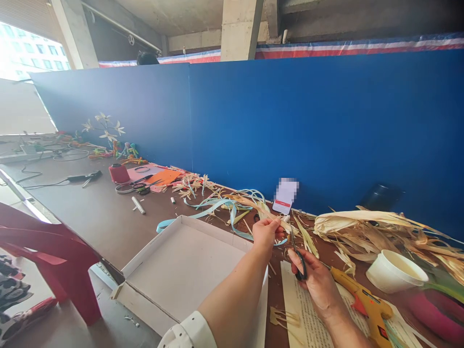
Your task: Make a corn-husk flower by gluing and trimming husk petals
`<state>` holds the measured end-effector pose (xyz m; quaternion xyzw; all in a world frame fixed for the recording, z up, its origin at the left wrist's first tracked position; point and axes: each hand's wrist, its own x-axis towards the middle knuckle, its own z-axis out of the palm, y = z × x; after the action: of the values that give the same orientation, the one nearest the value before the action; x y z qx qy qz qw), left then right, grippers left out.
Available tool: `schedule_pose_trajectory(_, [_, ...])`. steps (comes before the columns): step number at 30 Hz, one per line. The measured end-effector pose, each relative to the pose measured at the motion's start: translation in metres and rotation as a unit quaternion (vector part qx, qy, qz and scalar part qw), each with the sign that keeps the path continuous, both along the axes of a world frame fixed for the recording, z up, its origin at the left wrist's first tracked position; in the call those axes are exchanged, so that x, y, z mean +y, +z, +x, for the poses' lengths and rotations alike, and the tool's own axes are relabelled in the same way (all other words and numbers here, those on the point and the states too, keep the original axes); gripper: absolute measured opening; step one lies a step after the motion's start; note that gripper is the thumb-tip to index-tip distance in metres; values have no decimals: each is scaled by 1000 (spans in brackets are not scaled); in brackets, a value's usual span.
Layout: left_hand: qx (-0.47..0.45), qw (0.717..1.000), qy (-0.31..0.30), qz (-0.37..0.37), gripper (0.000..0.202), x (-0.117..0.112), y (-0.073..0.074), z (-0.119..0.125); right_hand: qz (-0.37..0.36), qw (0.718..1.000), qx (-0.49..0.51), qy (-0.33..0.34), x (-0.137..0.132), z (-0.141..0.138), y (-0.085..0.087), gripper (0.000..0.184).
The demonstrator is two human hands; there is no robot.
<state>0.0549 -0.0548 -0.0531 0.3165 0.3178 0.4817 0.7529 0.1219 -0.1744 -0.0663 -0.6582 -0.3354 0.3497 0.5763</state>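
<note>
My left hand [266,234] is closed on a pale tan strip of corn husk [258,205], pinched between thumb and fingers. The strip runs up and left from my grip, and a short end sticks out to the right. Black-handled scissors [301,267] are in my right hand [321,285], fingers wrapped about the loops. Their blades point up towards the short husk end, close to my left fingertips; whether they touch it I cannot tell. Below my left forearm lies a shallow white box lid [188,266]. A printed sheet [308,314] is under my right hand.
On the right are a yellow glue gun [362,295], a cream paper cup [397,273] and a heap of dried husks [369,227]. A phone [284,195] leans on the blue partition [308,121]. Light blue ribbon [210,210] curls behind the lid. A red chair [54,261] stands left.
</note>
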Motion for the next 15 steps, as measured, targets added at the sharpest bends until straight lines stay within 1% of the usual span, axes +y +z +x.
schedule_pose_trajectory(5, [1, 1000, -6, 11, 26, 0, -2, 0, -12, 1000, 11, 1, -4, 1, 2, 39])
schedule_pose_trajectory(8, [3, 1000, -11, 14, 24, 1, -2, 0, -13, 1000, 14, 11, -4, 6, -3, 41])
schedule_pose_trajectory(11, [7, 1000, -15, 14, 24, 1, -2, 0, 2, 999, 17, 32, -4, 12, -7, 40])
schedule_pose_trajectory(13, [10, 1000, -19, 15, 25, 0, -2, 0, 17, 999, 1, 39, -4, 12, -8, 37])
schedule_pose_trajectory(15, [11, 1000, -23, 17, 26, 0, -2, -1, 28, 999, -34, 28, -4, 11, -7, 34])
